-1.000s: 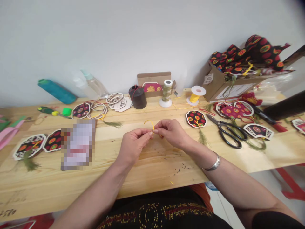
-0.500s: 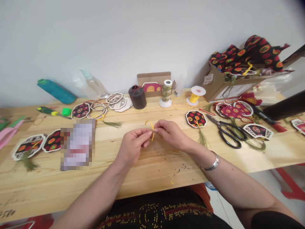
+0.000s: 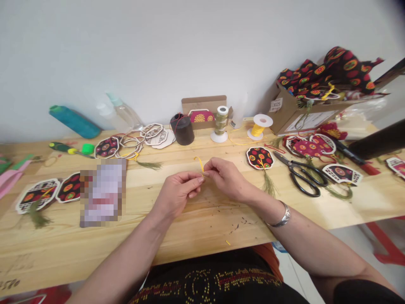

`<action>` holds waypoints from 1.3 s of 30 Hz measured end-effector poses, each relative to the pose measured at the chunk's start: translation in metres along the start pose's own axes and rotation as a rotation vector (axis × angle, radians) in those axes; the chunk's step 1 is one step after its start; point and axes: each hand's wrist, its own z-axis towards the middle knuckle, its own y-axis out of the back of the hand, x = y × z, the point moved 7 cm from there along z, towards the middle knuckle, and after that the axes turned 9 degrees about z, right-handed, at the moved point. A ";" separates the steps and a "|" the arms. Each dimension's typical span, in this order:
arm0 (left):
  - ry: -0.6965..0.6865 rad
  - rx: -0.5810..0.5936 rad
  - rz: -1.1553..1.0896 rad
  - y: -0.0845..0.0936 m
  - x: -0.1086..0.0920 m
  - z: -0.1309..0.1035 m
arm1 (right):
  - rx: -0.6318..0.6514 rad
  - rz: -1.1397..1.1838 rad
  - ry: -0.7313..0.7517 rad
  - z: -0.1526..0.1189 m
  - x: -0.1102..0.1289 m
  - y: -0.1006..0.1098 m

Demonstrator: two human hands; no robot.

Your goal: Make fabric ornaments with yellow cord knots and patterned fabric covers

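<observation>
Between my fingertips, over the middle of the wooden table (image 3: 139,240), is a short yellow cord (image 3: 199,163). My left hand (image 3: 179,191) pinches it from the left, thumb against forefinger. From the right, my right hand (image 3: 225,177) pinches it too, its fingertips almost touching the left ones. The cord's upper part sticks up in a small bend; the rest is hidden by the fingers. A dark patterned ornament (image 3: 255,158) with a green tassel (image 3: 268,184) lies to the right of my right hand, and black-handled scissors (image 3: 305,179) lie beyond it.
A yellow cord spool (image 3: 261,126), a green-gold thread spool (image 3: 222,122) and a black spool (image 3: 182,130) stand along the wall. At the back right is a cardboard box (image 3: 303,116) of patterned cloth. Several tasselled ornaments (image 3: 38,195) and a blurred-out item (image 3: 104,190) lie left.
The yellow cord's curved loop is now a smaller upright bend, and its end below the fingers no longer shows. Both hands stay nearly in place, still pinching.
</observation>
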 end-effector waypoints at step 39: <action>-0.261 -0.182 0.458 0.000 -0.016 -0.011 | 0.012 -0.058 -0.004 -0.001 -0.003 -0.004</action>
